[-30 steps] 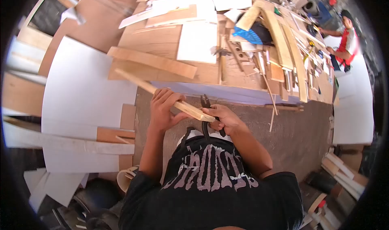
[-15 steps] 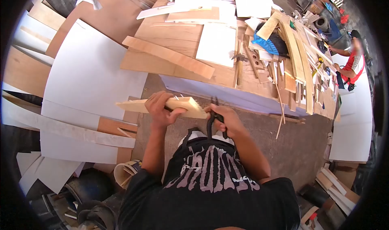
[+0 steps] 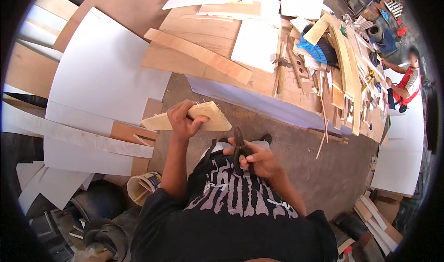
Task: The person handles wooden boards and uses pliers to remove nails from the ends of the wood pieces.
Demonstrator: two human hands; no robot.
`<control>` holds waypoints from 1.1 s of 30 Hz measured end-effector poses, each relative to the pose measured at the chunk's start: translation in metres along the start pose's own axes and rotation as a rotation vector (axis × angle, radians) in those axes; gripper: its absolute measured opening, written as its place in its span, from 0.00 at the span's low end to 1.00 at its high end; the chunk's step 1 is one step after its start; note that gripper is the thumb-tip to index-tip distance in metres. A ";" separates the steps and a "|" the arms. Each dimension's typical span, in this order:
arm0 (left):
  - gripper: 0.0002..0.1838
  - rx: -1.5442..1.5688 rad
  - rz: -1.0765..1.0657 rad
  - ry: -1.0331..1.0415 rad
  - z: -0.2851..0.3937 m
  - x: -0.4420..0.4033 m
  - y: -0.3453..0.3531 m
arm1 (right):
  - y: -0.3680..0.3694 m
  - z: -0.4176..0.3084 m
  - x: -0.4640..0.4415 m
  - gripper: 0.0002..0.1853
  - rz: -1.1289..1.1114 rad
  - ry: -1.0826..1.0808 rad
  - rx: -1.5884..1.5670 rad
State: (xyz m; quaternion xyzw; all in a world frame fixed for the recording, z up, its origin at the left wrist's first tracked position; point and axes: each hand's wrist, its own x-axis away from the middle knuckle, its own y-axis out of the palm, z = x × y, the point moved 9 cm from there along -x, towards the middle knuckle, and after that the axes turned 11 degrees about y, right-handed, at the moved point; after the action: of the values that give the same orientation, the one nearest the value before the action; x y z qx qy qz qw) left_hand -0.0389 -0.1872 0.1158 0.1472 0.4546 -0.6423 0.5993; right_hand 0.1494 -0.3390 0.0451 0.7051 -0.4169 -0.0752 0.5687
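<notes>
1. Right hand [image 3: 260,159]: fingers curled loosely round the handles of dark pliers [image 3: 238,144], grip partly relaxed, palm side partly visible. Spread of the pliers' own tips: cannot tell.
2. Left hand [image 3: 184,119]: closed round a wooden piece [image 3: 216,116], thumb laid on its near face, fingers over the top edge.
3. Wooden piece: up in front of the torso, off to the left of the pliers and slightly farther from the body. Long axis runs roughly side to side. Its rough, splintery end faces right, toward the pliers; the narrower end sticks out left past the left hand.
4. Pliers: long axis runs roughly away from the body, nose outward, so crosswise to the wood.
5. Key gap: nose just beside the rough end, looks apart, not touching. Depth offset between them hard to judge.
6. Nearer hand: left is on the wood itself; right is the one nearer the rough end's side, reaching it only by the pliers.
7. Thin pale bits stick up from the wood's top edge; too small to identify.
8. Around: work table [image 3: 212,31] ahead, hammer [image 3: 281,62] on it; bucket [image 3: 138,188] low left; co-worker [image 3: 409,84] far right, well apart.
</notes>
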 end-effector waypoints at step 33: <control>0.28 -0.075 -0.319 -0.434 0.001 0.048 0.033 | 0.047 -0.094 0.033 0.16 0.960 -0.450 1.650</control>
State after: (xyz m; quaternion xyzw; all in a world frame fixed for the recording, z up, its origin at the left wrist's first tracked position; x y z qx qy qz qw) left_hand -0.0201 -0.2142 0.0678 -0.0899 0.3562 -0.7278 0.5791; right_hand 0.2017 -0.2921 0.1300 0.6062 -0.6797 0.3463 -0.2251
